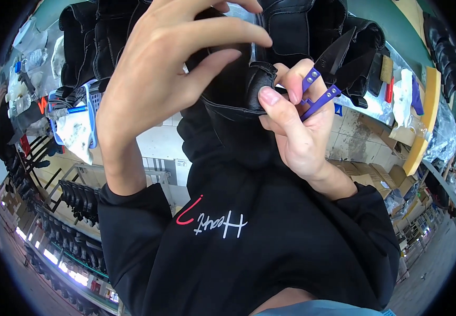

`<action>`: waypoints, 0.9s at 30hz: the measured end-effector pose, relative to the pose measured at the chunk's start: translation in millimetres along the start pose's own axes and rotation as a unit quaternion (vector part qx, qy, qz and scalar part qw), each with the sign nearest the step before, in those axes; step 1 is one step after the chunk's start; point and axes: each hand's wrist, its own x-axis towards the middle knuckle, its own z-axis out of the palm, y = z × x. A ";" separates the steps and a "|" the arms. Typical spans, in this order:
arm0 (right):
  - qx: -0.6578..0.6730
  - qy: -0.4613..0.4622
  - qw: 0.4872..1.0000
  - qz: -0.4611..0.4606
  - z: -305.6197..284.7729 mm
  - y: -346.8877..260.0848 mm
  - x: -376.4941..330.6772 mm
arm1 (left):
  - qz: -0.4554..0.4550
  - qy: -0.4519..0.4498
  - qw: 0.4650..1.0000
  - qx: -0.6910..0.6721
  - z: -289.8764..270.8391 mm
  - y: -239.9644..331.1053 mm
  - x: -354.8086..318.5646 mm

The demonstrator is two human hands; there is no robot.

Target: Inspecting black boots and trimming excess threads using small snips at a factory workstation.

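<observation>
A black stitched leather boot upper (225, 87) hangs in front of my chest, its opening toward me. My right hand (301, 126) pinches the folded edge of it between thumb and fingers. Tucked in the same hand is a pair of thread snips (320, 100) with purple riveted handles, its dark blades pointing away to the upper right. My left hand (157, 68) hovers over the upper's left side, fingers spread and thumb apart, with nothing visible in its grasp. The tips of some left fingers run up to the picture's top edge.
More black leather uppers (78, 45) lie along the bench at the far side. A blue basket (94, 121) with a white cloth stands at left. At right are a curved yellow board (425, 126) and cardboard boxes (372, 176). Racks of black footwear (78, 200) stand lower left.
</observation>
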 end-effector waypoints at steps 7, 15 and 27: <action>0.018 -0.012 0.998 -0.056 3.0 -3.9 -9.1 | -0.180 0.114 0.943 -0.256 9.7 15.0 -2.2; 0.024 -0.010 0.995 -0.096 -8.9 -17.5 -21.2 | -0.084 0.163 0.905 -0.383 81.6 -66.9 -44.5; 0.016 -0.089 0.992 -0.089 -2.7 -30.6 -11.1 | -0.249 0.053 0.560 -0.788 175.2 -41.1 -106.1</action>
